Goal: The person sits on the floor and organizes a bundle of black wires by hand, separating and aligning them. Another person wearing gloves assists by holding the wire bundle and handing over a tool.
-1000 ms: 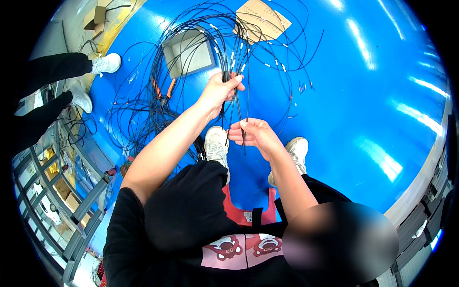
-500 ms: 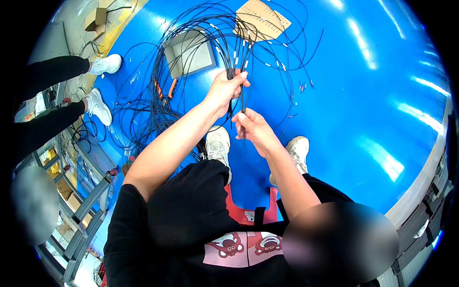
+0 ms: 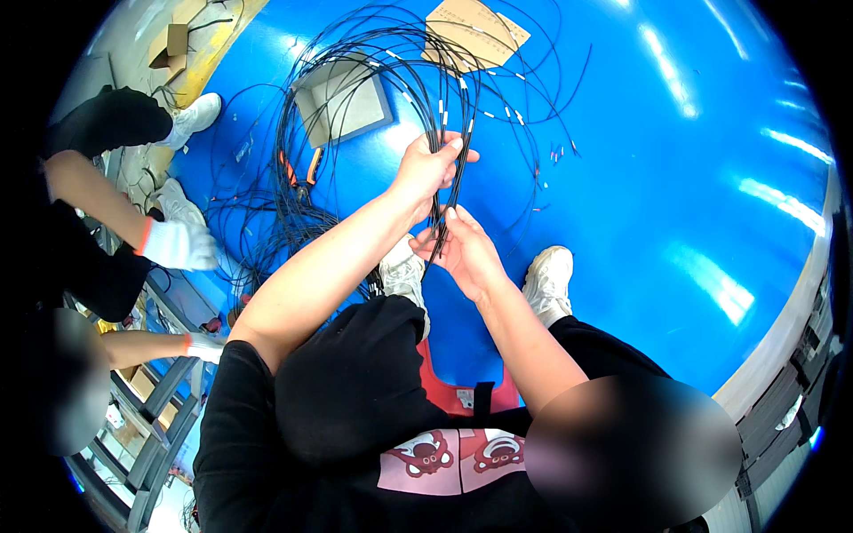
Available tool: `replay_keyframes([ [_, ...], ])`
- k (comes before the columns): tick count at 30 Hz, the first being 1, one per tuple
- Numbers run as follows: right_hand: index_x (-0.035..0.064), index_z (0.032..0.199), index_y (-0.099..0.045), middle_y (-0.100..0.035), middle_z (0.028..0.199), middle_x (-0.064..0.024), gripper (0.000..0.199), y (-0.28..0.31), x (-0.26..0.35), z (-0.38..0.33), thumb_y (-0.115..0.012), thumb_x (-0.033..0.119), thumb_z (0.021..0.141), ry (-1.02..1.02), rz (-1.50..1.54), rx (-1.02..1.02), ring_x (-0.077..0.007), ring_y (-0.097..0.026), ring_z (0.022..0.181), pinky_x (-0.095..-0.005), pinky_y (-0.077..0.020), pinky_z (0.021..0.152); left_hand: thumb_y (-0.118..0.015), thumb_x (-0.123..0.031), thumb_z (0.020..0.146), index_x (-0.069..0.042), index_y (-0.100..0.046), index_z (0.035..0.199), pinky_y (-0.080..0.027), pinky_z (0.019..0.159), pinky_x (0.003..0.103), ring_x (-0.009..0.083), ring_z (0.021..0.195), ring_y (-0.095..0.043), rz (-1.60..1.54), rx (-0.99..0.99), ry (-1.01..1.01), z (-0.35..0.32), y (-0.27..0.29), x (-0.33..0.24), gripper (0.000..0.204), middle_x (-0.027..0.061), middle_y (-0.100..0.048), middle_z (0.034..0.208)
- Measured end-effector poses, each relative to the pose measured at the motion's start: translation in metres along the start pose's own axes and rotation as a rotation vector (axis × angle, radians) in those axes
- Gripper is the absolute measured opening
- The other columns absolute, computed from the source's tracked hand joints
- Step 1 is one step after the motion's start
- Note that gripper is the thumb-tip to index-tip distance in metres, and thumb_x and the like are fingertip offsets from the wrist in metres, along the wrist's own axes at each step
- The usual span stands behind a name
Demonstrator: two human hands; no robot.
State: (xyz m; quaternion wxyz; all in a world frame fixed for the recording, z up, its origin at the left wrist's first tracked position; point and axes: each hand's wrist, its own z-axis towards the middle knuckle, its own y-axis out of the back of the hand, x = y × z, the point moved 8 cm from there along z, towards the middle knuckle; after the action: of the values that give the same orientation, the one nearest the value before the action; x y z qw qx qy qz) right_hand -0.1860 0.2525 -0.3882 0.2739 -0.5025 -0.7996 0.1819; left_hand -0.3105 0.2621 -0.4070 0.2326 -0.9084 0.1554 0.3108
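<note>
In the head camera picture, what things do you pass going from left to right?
A co-worker's white glove → grey flat tray → left hand gripping the black wires → brown cardboard → white shoe.

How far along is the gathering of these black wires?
Done: a bundle of black wires is gathered in the left hand, raised over the blue floor. In hand: the right hand pinches strands just below, fingers on the wires. Left: many loose wire loops lie spread on the floor beside the grey tray and orange-handled pliers.
</note>
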Motion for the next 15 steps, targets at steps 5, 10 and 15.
replay_keyframes([
  [5,0.0105,0.125,-0.046,-0.055,0.075,-0.0039,0.03,-0.004,-0.005,-0.008,-0.04,0.03,0.103,-0.099,0.242,0.066,-0.013,-0.055,0.063,-0.0322,-0.0486,0.064,-0.05,-0.017,0.098,-0.007,-0.056,0.107,-0.026,0.044,0.02,0.0029,0.048,-0.031,0.018,-0.052,0.023,-0.002,0.001,-0.002,0.015,0.0091,-0.066,0.095],
  [10,0.0069,0.109,-0.056,-0.05,0.069,-0.0004,0.026,0.031,0.014,-0.017,-0.04,0.027,0.102,-0.061,-0.028,-0.11,-0.0068,-0.036,0.049,-0.024,-0.0306,0.045,-0.048,-0.021,0.1,-0.004,-0.058,0.108,-0.025,0.044,0.021,0.0031,0.049,-0.031,0.124,-0.155,-0.04,-0.001,0.036,-0.018,0.021,-0.0034,-0.053,0.08],
  [15,0.0047,0.093,-0.056,-0.051,0.067,-0.001,0.026,0.046,0.045,-0.008,-0.042,0.025,0.102,0.132,-0.177,-0.192,-0.0072,-0.04,0.05,-0.0232,-0.0323,0.044,-0.062,-0.038,0.092,-0.008,-0.061,0.099,-0.022,0.044,0.021,0.0024,0.049,-0.03,0.288,-0.015,0.182,-0.036,0.02,0.014,0.031,-0.008,-0.042,0.066],
])
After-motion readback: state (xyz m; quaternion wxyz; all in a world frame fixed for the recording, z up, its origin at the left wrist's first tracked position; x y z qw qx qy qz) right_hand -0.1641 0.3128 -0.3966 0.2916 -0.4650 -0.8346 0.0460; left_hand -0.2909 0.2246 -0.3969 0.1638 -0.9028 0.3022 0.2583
